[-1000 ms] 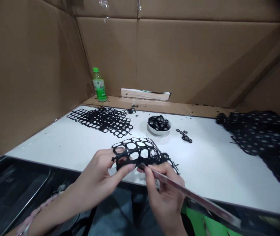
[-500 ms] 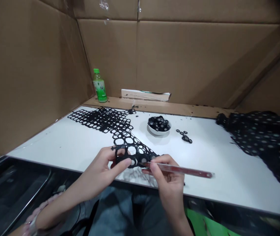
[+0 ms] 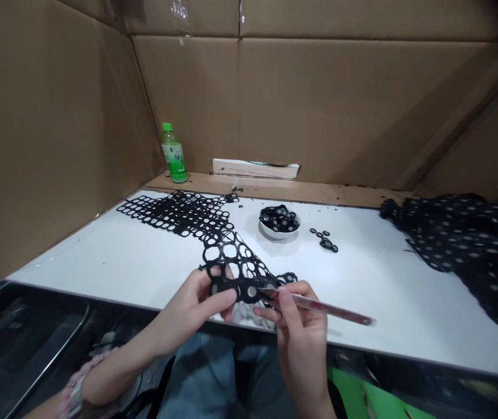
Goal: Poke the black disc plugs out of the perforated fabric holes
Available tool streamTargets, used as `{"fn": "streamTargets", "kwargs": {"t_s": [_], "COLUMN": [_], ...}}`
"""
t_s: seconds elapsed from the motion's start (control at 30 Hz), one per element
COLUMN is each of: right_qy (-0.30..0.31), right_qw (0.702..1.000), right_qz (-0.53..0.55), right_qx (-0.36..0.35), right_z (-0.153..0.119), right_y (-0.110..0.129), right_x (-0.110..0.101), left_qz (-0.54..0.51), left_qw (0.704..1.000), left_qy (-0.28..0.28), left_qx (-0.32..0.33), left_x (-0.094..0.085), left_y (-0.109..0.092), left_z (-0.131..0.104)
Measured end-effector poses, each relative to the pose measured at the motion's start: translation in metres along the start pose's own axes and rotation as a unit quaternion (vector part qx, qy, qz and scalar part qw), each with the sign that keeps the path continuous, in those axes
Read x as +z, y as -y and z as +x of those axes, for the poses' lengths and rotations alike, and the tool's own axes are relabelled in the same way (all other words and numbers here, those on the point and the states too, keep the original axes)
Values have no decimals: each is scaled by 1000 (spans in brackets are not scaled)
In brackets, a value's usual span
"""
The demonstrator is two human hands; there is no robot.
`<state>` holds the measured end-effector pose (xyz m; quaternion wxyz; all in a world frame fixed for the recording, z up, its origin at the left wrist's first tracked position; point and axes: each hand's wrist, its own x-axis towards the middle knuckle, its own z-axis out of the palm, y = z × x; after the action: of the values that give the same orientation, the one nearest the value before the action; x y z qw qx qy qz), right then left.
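Left hand (image 3: 198,308) pinches black mesh (image 3: 243,286) at near edge. Right hand (image 3: 303,331) grips slim reddish tool (image 3: 334,311), tip at mesh just right of left hand, long axis slanting rightward.

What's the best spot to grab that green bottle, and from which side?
Probably around the body of the green bottle, below its narrower neck, from the front: it stands upright, with cardboard wall close behind.
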<state>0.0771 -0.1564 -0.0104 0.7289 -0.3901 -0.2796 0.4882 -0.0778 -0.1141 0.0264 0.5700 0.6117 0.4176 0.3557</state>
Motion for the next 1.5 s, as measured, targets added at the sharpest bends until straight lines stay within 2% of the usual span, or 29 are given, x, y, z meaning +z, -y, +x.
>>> {"fn": "streamTargets", "kwargs": {"t_s": [0.17, 0.3, 0.47, 0.57, 0.67, 0.8, 0.9, 1.0, 1.07, 1.13, 1.2, 1.23, 1.3, 1.37, 1.4, 1.43, 1.5], "right_qy": [6, -3, 21, 17, 24, 48, 76, 124, 131, 125, 123, 125, 121, 102, 88, 75, 67], "right_qw": [993, 979, 972, 965, 949, 931, 897, 827, 781, 760, 771, 791, 862, 941, 968, 984, 995], "right_qz": [-94, -162, -193, -221, -268, -306, -369, -453, -490, -508, -498, -478, -402, -276, -207, -146, -67], "right_qx": [-67, -120, -129, -140, -166, -194, -233, -310, -364, -385, -378, -361, -285, -166, -107, -62, -18], "right_z": [-5, -5, -5, -4, -2, 1, -1, -4, -6, -7, -5, -3, 2, 8, 10, 12, 13], "right_y": [8, 15, 17, 19, 22, 25, 28, 29, 29, 28, 26, 25, 23, 21, 19, 17, 14], "right_x": [5, 6, 4, 4, 5, 5, 5, 8, 11, 13, 13, 13, 10, 6, 4, 2, -1], "left_qz": [58, 90, 137, 216, 295, 355, 371, 379, 373, 352, 324, 306, 265, 227, 214, 203, 175], "left_qw": [997, 996, 989, 970, 943, 922, 915, 910, 912, 921, 934, 941, 956, 967, 970, 972, 977], "left_qy": [-31, -6, -44, -72, -74, -63, -64, -68, -60, -56, -54, -53, -59, -72, -78, -81, -81], "left_qx": [-27, 5, 32, 80, 132, 143, 146, 155, 159, 156, 141, 131, 109, 94, 89, 87, 86], "left_x": [7, 7, 4, 2, 0, -1, -1, 0, 2, 3, 4, 3, 1, -2, -4, -5, -6], "left_y": [-4, -11, -16, -15, -15, -15, -14, -11, -9, -9, -11, -12, -14, -13, -12, -10, -7], "left_z": [3, 2, -1, -1, -1, -3, -7, -13, -16, -18, -16, -15, -10, -5, -3, -2, 1]}}
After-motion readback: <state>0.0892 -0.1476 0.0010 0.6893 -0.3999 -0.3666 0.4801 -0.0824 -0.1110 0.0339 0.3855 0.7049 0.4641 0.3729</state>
